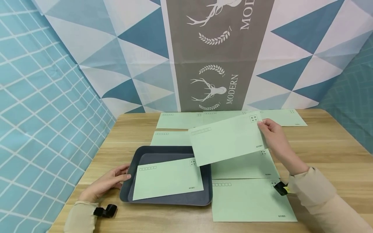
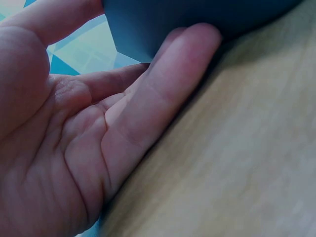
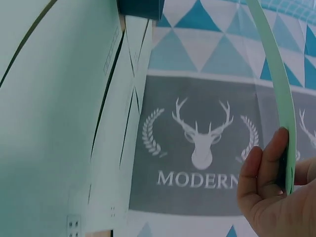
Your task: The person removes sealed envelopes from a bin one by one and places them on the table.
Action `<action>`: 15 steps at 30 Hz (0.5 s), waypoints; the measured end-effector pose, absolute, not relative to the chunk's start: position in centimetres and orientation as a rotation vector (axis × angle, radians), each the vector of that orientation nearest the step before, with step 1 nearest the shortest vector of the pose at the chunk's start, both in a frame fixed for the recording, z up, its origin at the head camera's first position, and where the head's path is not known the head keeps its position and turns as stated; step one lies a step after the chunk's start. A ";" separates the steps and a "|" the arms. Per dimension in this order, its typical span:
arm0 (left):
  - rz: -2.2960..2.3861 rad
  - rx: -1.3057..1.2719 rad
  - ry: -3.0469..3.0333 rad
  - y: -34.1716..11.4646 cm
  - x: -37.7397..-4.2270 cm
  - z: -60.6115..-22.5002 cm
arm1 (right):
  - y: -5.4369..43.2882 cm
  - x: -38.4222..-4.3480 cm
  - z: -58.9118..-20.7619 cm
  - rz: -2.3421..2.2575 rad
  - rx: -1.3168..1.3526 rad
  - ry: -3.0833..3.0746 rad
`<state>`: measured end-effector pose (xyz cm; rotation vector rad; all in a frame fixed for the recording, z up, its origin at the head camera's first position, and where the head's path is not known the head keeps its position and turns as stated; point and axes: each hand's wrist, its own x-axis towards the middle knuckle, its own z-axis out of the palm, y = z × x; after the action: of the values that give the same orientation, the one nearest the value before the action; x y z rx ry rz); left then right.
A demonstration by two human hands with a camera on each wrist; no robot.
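Observation:
My right hand (image 1: 274,134) pinches a pale green envelope (image 1: 225,139) by its right end, tilted and raised above the table. In the right wrist view this envelope (image 3: 279,74) shows nearly edge-on between thumb and fingers. My left hand (image 1: 109,179) holds the left side of a dark blue-grey tray (image 1: 167,202), its thumb at the rim. The left wrist view shows fingers (image 2: 163,89) against the tray's outer wall (image 2: 143,29). Inside the tray lies another green envelope (image 1: 167,179), slightly askew, partly over the near floor of the tray.
More green envelopes lie on the wooden table (image 1: 326,155): one at the front right (image 1: 250,200), one behind it (image 1: 242,165), and several along the back (image 1: 180,120). Patterned cloth (image 1: 209,55) hangs behind the table, and blue checked cloth (image 1: 43,113) lines the left side.

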<state>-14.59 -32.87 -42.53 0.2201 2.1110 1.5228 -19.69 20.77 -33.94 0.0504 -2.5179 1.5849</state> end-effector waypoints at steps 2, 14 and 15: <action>1.525 0.221 2.106 -32.9 -14.6 -42.7 | 21.6 -19.8 -34.1 1.589 0.026 -2.504; 1.538 0.228 2.078 -32.8 -14.5 -43.1 | 26.0 -20.2 -35.5 1.588 -0.161 -2.504; 1.537 0.227 2.078 -32.8 -14.4 -43.1 | 26.3 -20.2 -35.6 1.593 -0.178 -2.506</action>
<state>-14.44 -32.79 -43.09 0.2270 2.0775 1.5371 -20.21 26.29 -35.59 -0.1779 -2.5057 1.5928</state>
